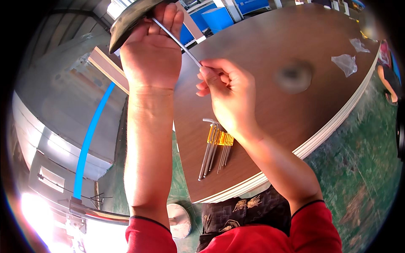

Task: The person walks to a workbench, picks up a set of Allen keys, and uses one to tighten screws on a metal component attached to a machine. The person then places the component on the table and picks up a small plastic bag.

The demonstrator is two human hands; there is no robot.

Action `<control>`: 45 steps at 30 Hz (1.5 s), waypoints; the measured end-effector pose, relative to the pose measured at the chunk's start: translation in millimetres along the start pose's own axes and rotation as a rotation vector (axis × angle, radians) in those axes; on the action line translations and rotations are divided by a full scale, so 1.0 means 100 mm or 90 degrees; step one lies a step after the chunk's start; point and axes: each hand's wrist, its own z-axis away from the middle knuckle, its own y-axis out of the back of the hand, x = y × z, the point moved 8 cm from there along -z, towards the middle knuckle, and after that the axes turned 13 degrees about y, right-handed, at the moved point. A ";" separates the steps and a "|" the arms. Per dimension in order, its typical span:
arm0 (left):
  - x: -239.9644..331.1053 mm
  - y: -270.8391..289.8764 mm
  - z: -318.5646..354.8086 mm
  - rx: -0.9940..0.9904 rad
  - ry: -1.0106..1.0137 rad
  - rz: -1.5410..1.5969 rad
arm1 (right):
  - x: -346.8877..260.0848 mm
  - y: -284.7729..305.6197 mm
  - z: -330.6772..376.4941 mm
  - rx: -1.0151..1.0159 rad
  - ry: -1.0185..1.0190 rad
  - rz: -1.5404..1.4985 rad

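Observation:
My right hand (230, 90) pinches the shaft of a hex key (179, 44) between thumb and fingers. The key slants up and left across my left palm, its far end beside the underside of a dark, curved piece (133, 23). My left hand (154, 55) is raised, palm toward me, with fingers bent against this piece; the thumb is hidden. The kind of piece cannot be made out, as the picture's top cuts it off. Nearer me, a hex key set (211, 147) in a yellow holder lies on the brown tabletop (257, 109).
Clear plastic scraps (345, 64) lie at the table's far right. A narrow board (107, 67) and a blue strip (93, 135) are on the left. Blue boxes (217, 20) stand behind. A round stool (179, 221) sits below, and another person's arm (388, 84) shows far right.

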 end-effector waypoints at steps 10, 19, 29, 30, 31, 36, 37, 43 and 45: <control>-0.13 0.36 0.06 0.103 0.076 0.019 | -0.10 0.34 0.23 -0.039 -0.028 0.126; 0.11 0.78 0.09 0.260 0.055 -0.140 | 0.04 0.35 0.09 0.007 -0.115 -0.079; 0.00 0.54 0.04 0.131 0.238 -0.129 | 0.06 0.11 -0.07 0.073 -0.130 -0.153; -0.01 0.53 0.00 0.113 0.244 -0.155 | 0.09 0.08 -0.08 0.066 -0.145 -0.138; 0.00 0.47 -0.04 0.094 0.244 -0.178 | 0.11 0.05 -0.10 0.066 -0.150 -0.151; -0.05 0.42 -0.17 0.085 0.220 -0.296 | 0.23 -0.03 -0.19 0.060 -0.154 -0.166; -0.05 0.41 -0.17 0.092 0.205 -0.322 | 0.25 -0.04 -0.20 0.063 -0.163 -0.176; 0.00 0.42 -0.22 0.149 0.162 -0.380 | 0.43 -0.11 -0.26 0.093 -0.102 -0.155; 0.01 0.44 -0.21 0.168 0.139 -0.421 | 0.46 -0.10 -0.22 0.075 -0.180 -0.231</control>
